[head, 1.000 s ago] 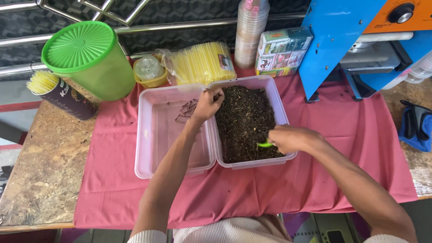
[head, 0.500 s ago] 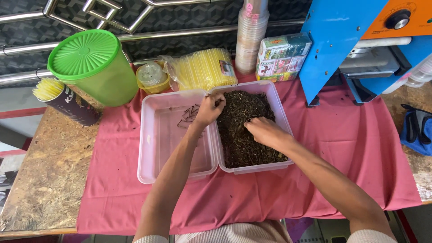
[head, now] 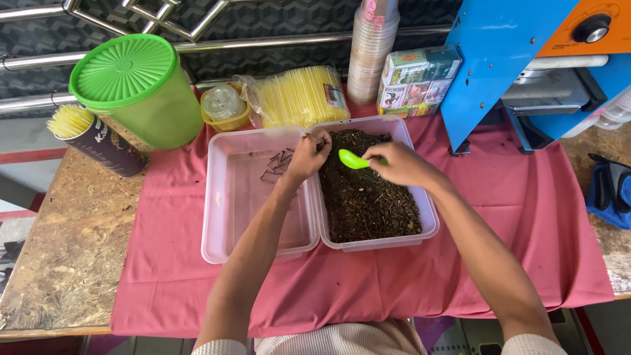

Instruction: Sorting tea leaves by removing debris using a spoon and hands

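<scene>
Two clear plastic tubs sit side by side on a red cloth [head: 368, 283]. The right tub [head: 428, 227] is full of dark loose crumbly stuff [head: 368, 204]. The left tub [head: 217, 223] holds only a few small dark packets [head: 277, 164] at its far end. My right hand [head: 397, 164] holds a small bright green scoop [head: 351, 159] above the far part of the dark stuff. My left hand [head: 307, 154] hovers over the wall between the tubs, fingers pinched on something small that I cannot make out.
At the back stand a green lidded canister [head: 135, 92], a dark cup of yellow straws [head: 92, 138], a small lidded cup [head: 225, 108], a bag of yellow straws [head: 299, 95], stacked plastic cups [head: 371, 46] and a printed box [head: 414, 79]. A blue machine [head: 519, 59] stands at the right.
My right hand has lifted out of the near part of the dark stuff and moved to the far end, bringing the green scoop up beside my left hand.
</scene>
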